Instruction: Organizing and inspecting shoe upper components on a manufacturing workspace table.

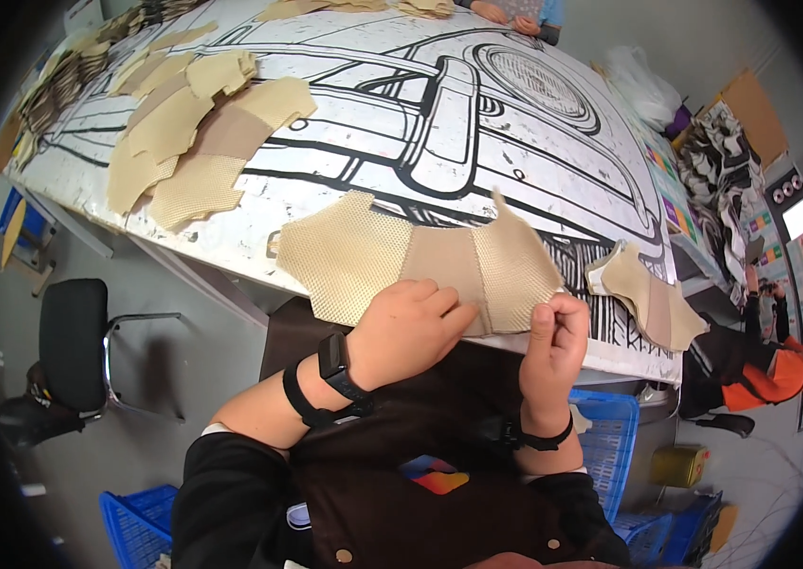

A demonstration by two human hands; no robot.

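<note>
In front of me a beige mesh fabric panel [340, 251] with a smooth brown middle strip lies at the near edge of the table. My left hand [411, 327], a black watch on its wrist, bends its fingers together over the panel's near edge by the brown strip; its thumb is hidden. With thumb and fingers pinched, my right hand [555, 346] holds the lower right corner of the same panel. A small stack of similar panels [648, 299] rests to the right at the table edge. More panels [169, 142] overlap in a pile on the left.
The white table [364, 142] carries a black line drawing. Dark fabric stacks [65, 85] stand far left. Across the table are another person's hands [506, 17]. Blue crates [605, 441] sit below on the right, a black chair [74, 351] on the left. A person in orange [766, 375] is at right.
</note>
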